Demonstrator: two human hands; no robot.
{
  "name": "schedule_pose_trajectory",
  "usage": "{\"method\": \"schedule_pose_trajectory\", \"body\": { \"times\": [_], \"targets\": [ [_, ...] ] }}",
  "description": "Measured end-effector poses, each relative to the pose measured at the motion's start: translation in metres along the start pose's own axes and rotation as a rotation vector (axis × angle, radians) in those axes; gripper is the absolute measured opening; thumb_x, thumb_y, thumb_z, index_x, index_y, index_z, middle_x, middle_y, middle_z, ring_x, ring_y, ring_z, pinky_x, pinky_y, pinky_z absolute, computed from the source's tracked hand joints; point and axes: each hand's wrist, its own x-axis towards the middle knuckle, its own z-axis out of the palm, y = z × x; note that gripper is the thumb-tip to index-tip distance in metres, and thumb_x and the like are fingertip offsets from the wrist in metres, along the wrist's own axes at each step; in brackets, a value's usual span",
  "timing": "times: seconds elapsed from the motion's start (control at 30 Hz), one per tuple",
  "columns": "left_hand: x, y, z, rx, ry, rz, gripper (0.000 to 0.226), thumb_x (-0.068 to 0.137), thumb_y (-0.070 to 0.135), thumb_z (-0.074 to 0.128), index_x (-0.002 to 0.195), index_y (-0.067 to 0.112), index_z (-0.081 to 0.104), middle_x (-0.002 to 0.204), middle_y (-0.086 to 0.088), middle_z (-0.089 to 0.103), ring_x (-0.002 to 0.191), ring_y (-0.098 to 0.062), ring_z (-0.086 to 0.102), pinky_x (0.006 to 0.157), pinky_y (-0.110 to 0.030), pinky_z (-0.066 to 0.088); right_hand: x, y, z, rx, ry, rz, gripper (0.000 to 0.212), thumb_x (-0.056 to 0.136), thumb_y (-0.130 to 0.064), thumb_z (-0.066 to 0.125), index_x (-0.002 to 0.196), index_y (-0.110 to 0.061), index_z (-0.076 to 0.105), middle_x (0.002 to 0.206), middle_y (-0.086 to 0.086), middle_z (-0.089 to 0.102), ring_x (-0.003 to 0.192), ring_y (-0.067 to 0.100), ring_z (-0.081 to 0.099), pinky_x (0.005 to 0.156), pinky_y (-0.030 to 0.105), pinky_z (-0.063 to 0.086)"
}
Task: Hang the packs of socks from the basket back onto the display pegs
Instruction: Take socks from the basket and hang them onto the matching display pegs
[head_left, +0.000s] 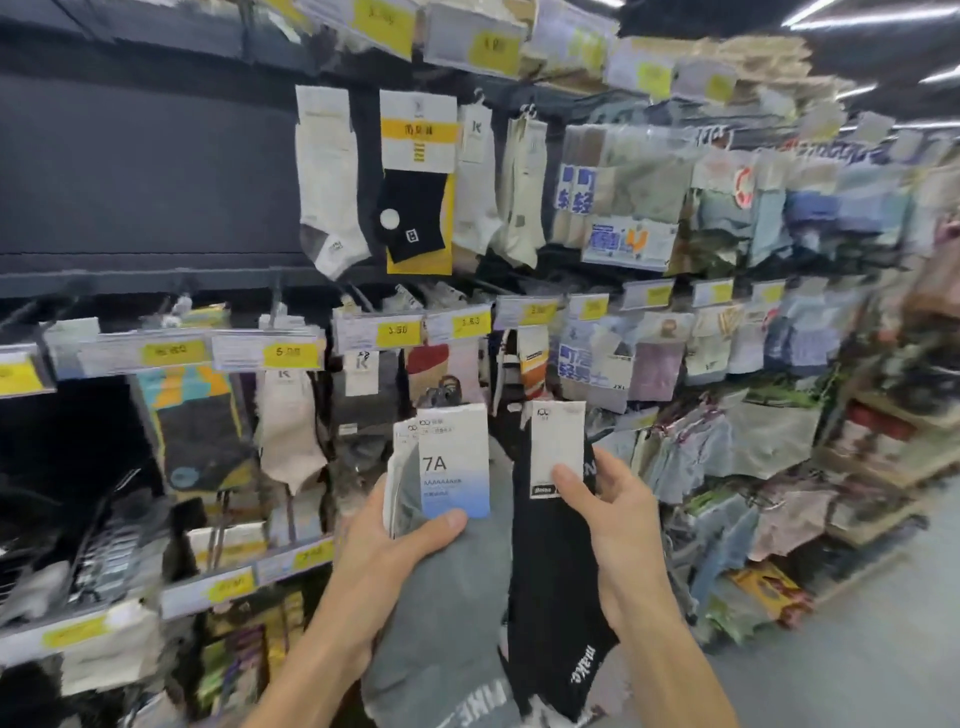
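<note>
In the head view, two packs are held up at the lower centre of the frame, in front of a sock display wall. A grey sock pack with a white-to-blue card label (447, 597) is gripped by the left hand (395, 551), the thumb pressed on the card's lower edge and the fingers curled behind; "7A" can be read on the card, and the smaller lines beneath are too blurred. Just beside it, with a narrow gap between the cards, a black sock pack with a plain white card (556, 571) is pinched by the right hand (618, 514), thumb on the card; "make" is printed in white near the toe. Both card tops sit just under a row of yellow price tags (399, 330), one of which reads "3.50". Hanging packs crowd the centre and right of the frame. A dark back panel (145, 166) is seen in the upper left, bounded on its right by a hanging white ankle sock (327, 182). Grey aisle floor (857, 649) shows at the lower right.
</note>
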Motion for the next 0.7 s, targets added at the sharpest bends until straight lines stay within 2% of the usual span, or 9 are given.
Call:
{"method": "schedule_pose_trajectory", "body": {
  "times": [0.07,0.17,0.27,0.33,0.43,0.5,0.57,0.63,0.7],
  "targets": [
    [0.028,-0.01,0.017,0.002,-0.005,-0.046,0.057,0.053,0.041,0.086,0.107,0.05,0.068,0.11,0.012,0.076,0.1,-0.013,0.073,0.086,-0.036,0.056,0.041,0.019,-0.023,-0.007,0.056,0.002,0.024,0.087,-0.012,0.072,0.103,-0.03,0.074,0.105,-0.005,0.076,0.099,0.013,0.072,0.079,0.025,0.056],
    [0.073,-0.026,0.042,-0.006,-0.009,-0.107,0.059,0.051,0.043,0.09,0.106,0.052,0.068,0.109,0.012,0.076,0.1,-0.014,0.073,0.089,-0.04,0.055,0.109,0.048,-0.053,-0.007,0.117,0.033,0.021,0.086,-0.013,0.073,0.097,-0.031,0.075,0.103,-0.008,0.077,0.095,0.006,0.071,0.077,0.022,0.054],
    [0.115,-0.044,0.06,0.01,0.036,-0.144,0.07,0.055,0.027,0.095,0.114,0.043,0.06,0.101,0.019,0.077,0.092,-0.005,0.073,0.079,-0.027,0.053,0.179,0.074,-0.07,-0.032,0.116,0.097,0.025,0.087,-0.017,0.073,0.111,-0.023,0.07,0.108,-0.006,0.076,0.098,0.007,0.071,0.079,0.023,0.055],
    [0.139,-0.052,0.068,0.031,0.047,-0.155,0.072,0.056,0.026,0.094,0.112,0.049,0.054,0.098,0.028,0.075,0.092,0.003,0.07,0.081,-0.022,0.049,0.222,0.087,-0.071,-0.081,0.047,0.11,0.021,0.091,-0.015,0.069,0.11,-0.022,0.069,0.103,-0.01,0.076,0.097,0.009,0.071,0.08,0.027,0.056],
    [0.166,-0.064,0.074,0.097,0.045,-0.135,0.083,0.054,0.036,0.095,0.117,0.053,0.044,0.107,0.038,0.065,0.102,0.016,0.058,0.088,-0.013,0.044,0.276,0.1,-0.059,-0.129,0.016,0.081,0.019,0.093,-0.01,0.065,0.102,-0.028,0.064,0.09,-0.026,0.072,0.09,-0.008,0.067,0.072,0.009,0.051],
    [0.175,-0.072,0.074,0.085,0.024,-0.149,0.083,0.056,0.031,0.097,0.121,0.046,0.048,0.105,0.031,0.072,0.096,0.013,0.066,0.077,-0.007,0.049,0.302,0.108,-0.05,-0.137,-0.006,0.079,0.018,0.095,-0.013,0.064,0.107,-0.026,0.063,0.096,-0.021,0.072,0.094,-0.003,0.068,0.081,0.016,0.052],
    [0.181,-0.078,0.072,0.076,0.028,-0.163,0.082,0.053,0.027,0.094,0.124,0.038,0.053,0.109,0.021,0.075,0.098,0.004,0.07,0.07,-0.009,0.053,0.32,0.112,-0.04,-0.172,-0.025,0.055,0.019,0.095,-0.016,0.063,0.114,-0.02,0.063,0.108,-0.012,0.07,0.104,0.009,0.065,0.09,0.023,0.048],
    [0.184,-0.079,0.069,0.058,0.055,-0.171,0.083,0.05,0.026,0.089,0.124,0.038,0.055,0.11,0.02,0.075,0.099,0.003,0.07,0.07,-0.01,0.054,0.333,0.116,-0.031,-0.147,-0.036,0.021,0.013,0.094,-0.012,0.064,0.104,-0.022,0.063,0.103,-0.021,0.068,0.104,0.008,0.061,0.085,0.009,0.043],
    [0.186,-0.077,0.065,0.057,0.072,-0.154,0.077,0.052,0.028,0.088,0.121,0.041,0.057,0.109,0.022,0.075,0.098,0.005,0.07,0.07,-0.008,0.053,0.339,0.116,-0.021,-0.125,-0.045,-0.025,0.024,0.093,-0.005,0.063,0.094,-0.029,0.063,0.095,-0.033,0.067,0.1,-0.004,0.061,0.077,-0.001,0.039]
  ]
}}
